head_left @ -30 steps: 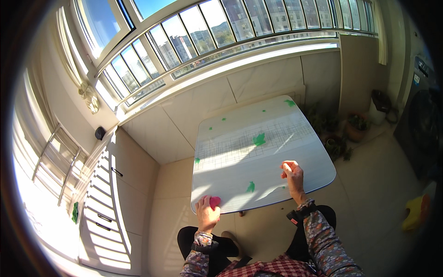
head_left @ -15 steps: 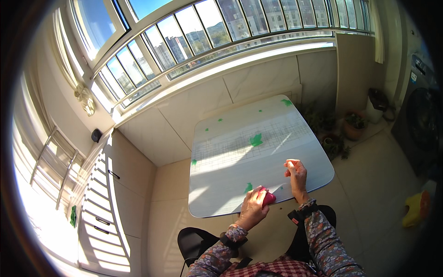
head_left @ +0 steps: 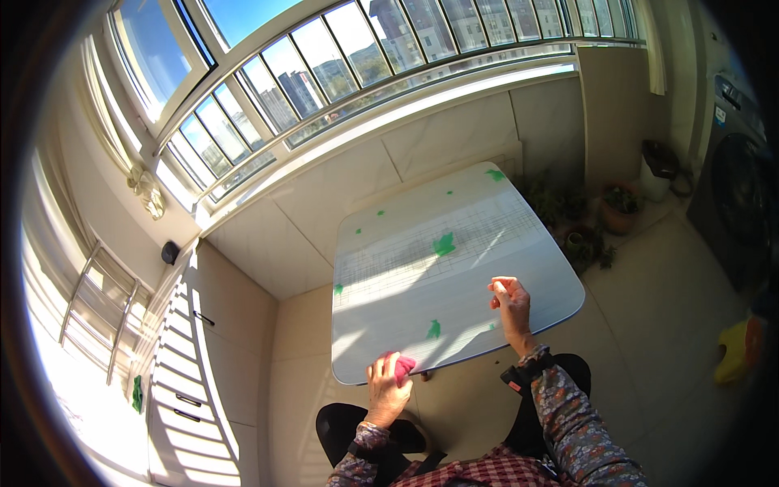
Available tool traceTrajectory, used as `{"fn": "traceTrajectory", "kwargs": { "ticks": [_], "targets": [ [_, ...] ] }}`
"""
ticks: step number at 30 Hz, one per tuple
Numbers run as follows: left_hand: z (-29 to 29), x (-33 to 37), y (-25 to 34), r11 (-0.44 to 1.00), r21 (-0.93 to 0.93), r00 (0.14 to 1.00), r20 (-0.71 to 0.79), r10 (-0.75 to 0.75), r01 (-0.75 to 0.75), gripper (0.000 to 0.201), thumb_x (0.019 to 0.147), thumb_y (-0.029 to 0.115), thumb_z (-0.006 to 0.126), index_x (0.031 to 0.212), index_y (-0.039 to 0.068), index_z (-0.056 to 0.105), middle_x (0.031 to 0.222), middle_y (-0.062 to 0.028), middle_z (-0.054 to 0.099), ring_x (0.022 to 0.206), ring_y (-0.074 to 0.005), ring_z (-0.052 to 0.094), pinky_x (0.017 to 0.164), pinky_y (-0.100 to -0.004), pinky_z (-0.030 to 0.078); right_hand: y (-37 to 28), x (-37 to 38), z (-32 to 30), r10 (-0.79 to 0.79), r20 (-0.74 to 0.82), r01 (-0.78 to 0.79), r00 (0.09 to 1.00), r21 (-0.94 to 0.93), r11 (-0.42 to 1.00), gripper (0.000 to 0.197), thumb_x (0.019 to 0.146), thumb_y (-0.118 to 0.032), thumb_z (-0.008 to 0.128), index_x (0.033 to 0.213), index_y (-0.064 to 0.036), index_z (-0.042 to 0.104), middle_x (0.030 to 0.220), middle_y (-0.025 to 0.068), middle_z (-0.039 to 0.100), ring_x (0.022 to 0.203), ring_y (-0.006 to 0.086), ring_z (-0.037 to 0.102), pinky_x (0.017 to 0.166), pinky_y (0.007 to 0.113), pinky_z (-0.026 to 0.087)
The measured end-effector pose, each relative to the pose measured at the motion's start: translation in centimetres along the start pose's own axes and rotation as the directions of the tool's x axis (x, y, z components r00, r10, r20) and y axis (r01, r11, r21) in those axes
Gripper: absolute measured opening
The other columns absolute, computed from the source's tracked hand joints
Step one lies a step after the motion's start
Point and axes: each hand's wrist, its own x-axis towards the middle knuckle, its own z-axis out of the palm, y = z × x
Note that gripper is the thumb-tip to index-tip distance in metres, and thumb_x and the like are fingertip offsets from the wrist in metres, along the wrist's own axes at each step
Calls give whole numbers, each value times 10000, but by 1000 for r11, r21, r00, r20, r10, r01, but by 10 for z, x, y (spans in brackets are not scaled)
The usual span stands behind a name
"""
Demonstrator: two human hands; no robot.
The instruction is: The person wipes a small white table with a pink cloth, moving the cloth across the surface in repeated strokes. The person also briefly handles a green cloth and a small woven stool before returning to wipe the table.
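Observation:
My left hand (head_left: 388,391) is closed around a bunched pinkish-red cloth (head_left: 404,367) at the near left edge of a pale, light-grey table (head_left: 389,325). The cloth pokes out on the right side of the fingers and seems to touch the tabletop. Over the right part of the table is my right hand (head_left: 513,310), its fingers curled in and pinched together; whether anything small sits between them cannot be made out. A green leaf-shaped patch (head_left: 434,328) on the tabletop lies between the two hands, and a larger green patch (head_left: 444,243) marks the middle.
Potted plants (head_left: 621,209) stand on the floor right of the table, with a dark washing machine (head_left: 730,195) further right. A yellow object (head_left: 733,353) is at the lower right. Beyond the table runs a low tiled wall (head_left: 324,195) under barred windows. Cabinets (head_left: 231,325) line the left.
My left hand has slid left along the near edge with the pinkish-red cloth. My right hand stays in nearly the same pinched pose, and the whole view has shifted slightly.

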Motion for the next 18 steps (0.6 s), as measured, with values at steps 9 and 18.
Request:
{"fn": "traceTrajectory", "kwargs": {
  "ticks": [9,18],
  "targets": [
    [89,63,142,899,-214,885,192,423,-383,562,732,66,652,1268,43,488,1284,-184,470,1112,-378,479,945,-471,432,-12,1,-8,-79,-92,74,993,-55,996,131,926,-140,597,992,-33,636,883,52,660,598,79,521,550,213,451],
    [55,39,88,934,-111,932,98,350,-339,538,732,32,659,1251,80,528,1279,-159,532,1107,-388,511,926,-446,458,-21,6,-29,-3,-145,9,989,41,999,135,934,-172,605,981,-48,635,898,42,661,591,73,496,552,196,426]
  ]
}}
